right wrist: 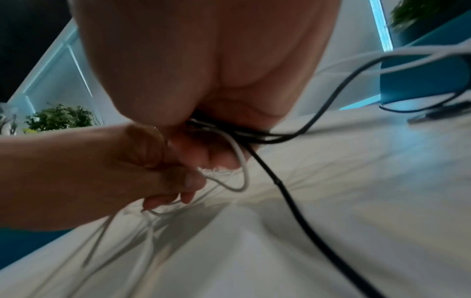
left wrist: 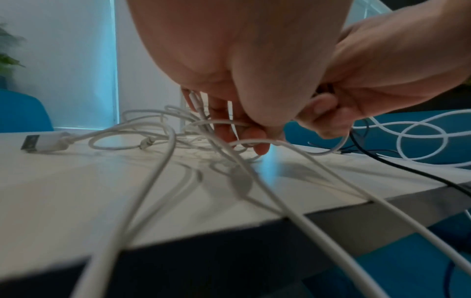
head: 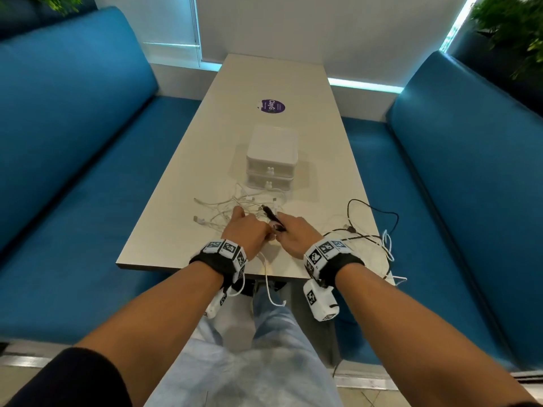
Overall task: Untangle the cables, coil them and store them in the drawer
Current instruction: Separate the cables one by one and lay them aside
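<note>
A tangle of white cables (head: 235,207) lies on the table in front of a white two-drawer unit (head: 271,160), whose drawers are both closed. My left hand (head: 252,232) curls its fingers (left wrist: 244,133) round white cable strands (left wrist: 221,122) at the tangle's near edge. Touching it on the right, my right hand (head: 289,232) grips a black cable (right wrist: 265,139) with its plug end (head: 271,217) sticking out forward, and a white loop (right wrist: 242,171) hangs from the same grip. The black cable's remaining length (head: 373,212) sprawls to the right.
A white USB plug (left wrist: 43,142) lies at the left of the tangle. White strands hang over the table's front edge (head: 205,267) toward my lap. A purple sticker (head: 272,106) is farther back. Blue benches (head: 73,171) flank the table.
</note>
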`<state>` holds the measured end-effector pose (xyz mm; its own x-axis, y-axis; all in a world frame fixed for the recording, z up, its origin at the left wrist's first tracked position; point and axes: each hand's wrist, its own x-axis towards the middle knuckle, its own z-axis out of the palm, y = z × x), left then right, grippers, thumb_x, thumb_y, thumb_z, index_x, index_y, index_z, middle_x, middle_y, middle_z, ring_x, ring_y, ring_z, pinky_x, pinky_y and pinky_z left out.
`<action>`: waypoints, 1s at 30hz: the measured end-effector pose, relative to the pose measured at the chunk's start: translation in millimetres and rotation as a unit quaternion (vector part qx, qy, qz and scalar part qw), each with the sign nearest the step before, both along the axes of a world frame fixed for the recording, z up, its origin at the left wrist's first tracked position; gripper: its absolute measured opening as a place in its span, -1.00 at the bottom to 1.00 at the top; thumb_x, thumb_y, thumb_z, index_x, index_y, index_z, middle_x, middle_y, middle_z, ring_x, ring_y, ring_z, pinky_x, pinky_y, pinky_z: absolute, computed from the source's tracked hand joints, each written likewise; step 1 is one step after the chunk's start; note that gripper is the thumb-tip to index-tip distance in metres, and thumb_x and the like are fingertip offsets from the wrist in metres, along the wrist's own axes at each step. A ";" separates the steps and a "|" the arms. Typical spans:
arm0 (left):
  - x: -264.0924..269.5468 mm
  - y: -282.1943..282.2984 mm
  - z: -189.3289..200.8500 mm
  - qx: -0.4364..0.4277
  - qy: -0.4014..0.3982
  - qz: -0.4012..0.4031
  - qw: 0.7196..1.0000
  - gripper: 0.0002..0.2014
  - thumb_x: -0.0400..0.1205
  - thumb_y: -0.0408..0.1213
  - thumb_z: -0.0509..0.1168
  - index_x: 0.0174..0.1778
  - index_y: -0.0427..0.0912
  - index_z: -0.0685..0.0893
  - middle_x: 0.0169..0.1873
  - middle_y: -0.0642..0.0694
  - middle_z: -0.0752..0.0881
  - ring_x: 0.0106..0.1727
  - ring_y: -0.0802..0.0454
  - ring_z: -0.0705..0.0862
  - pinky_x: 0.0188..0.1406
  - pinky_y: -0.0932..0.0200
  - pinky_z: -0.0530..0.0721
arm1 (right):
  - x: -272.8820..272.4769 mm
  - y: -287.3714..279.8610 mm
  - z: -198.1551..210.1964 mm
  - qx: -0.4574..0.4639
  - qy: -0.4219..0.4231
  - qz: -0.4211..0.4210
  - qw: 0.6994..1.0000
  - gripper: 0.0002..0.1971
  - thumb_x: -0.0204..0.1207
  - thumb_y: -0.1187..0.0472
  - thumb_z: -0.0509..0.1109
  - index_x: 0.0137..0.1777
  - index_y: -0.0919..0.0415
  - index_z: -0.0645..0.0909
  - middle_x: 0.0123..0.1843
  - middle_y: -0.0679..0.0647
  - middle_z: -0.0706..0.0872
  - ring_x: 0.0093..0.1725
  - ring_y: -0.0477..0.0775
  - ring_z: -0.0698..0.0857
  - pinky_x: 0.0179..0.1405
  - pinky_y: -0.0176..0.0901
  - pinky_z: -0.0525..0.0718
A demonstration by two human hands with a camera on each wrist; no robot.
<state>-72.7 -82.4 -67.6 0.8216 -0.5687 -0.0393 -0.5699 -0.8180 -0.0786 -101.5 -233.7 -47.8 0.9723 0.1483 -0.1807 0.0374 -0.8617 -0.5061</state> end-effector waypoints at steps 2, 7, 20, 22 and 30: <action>0.7 6.2 -2.8 -0.008 0.012 0.017 1.000 -0.75 0.74 -0.11 0.12 -0.11 0.04 0.70 -0.43 0.08 0.55 -0.16 -0.05 0.61 0.15 -0.05 0.20 | -2.3 4.3 -1.0 -0.012 0.007 0.010 1.000 -0.80 0.62 0.26 0.20 0.16 0.20 0.59 0.03 0.27 0.76 0.00 0.31 0.70 -0.03 0.04 0.64; 5.2 20.5 -10.6 -0.036 0.020 0.015 0.999 -0.67 0.75 0.08 0.09 -0.27 0.09 0.58 -0.33 0.07 0.65 -0.09 -0.02 0.57 0.17 -0.07 0.19 | -5.5 -4.7 -2.7 -0.182 0.001 0.040 0.983 -0.77 0.66 0.18 0.18 0.22 0.24 0.52 0.05 0.28 0.67 0.01 0.33 0.68 -0.12 0.00 0.59; 14.8 35.6 -12.0 0.015 -0.001 0.038 0.999 -0.63 0.80 0.06 -0.01 -0.05 0.09 0.68 -0.15 0.08 0.76 0.04 -0.03 0.58 0.25 -0.09 0.22 | -10.9 -44.9 1.0 -0.248 -0.026 -0.077 0.965 -0.77 0.72 0.17 0.10 0.29 0.17 0.46 0.01 0.17 0.68 -0.06 0.23 0.71 -0.18 0.01 0.63; 12.4 30.0 -9.5 0.023 -0.008 0.031 0.999 -0.63 0.81 0.04 -0.01 -0.08 0.07 0.67 -0.17 0.08 0.74 0.02 -0.03 0.58 0.24 -0.09 0.23 | -8.6 -29.0 1.8 -0.202 -0.046 -0.055 0.977 -0.77 0.72 0.14 0.10 0.28 0.19 0.45 -0.01 0.21 0.68 -0.09 0.28 0.70 -0.19 0.04 0.65; 1.2 7.3 5.8 -0.006 -0.005 0.020 1.000 -0.87 0.67 -0.32 0.16 -0.12 0.00 0.55 -0.19 0.01 0.72 0.00 -0.09 0.57 0.18 -0.11 0.29 | -8.1 11.7 -6.4 -0.078 0.015 -0.026 0.997 -0.80 0.54 0.25 0.22 0.12 0.21 0.57 -0.07 0.24 0.72 -0.13 0.29 0.70 -0.11 0.06 0.73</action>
<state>-71.5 -75.2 -61.7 0.8445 -0.5350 -0.0236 -0.5351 -0.8415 -0.0743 -109.6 -221.9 -54.2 0.9716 0.0651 -0.2275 -0.0235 -0.9302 -0.3664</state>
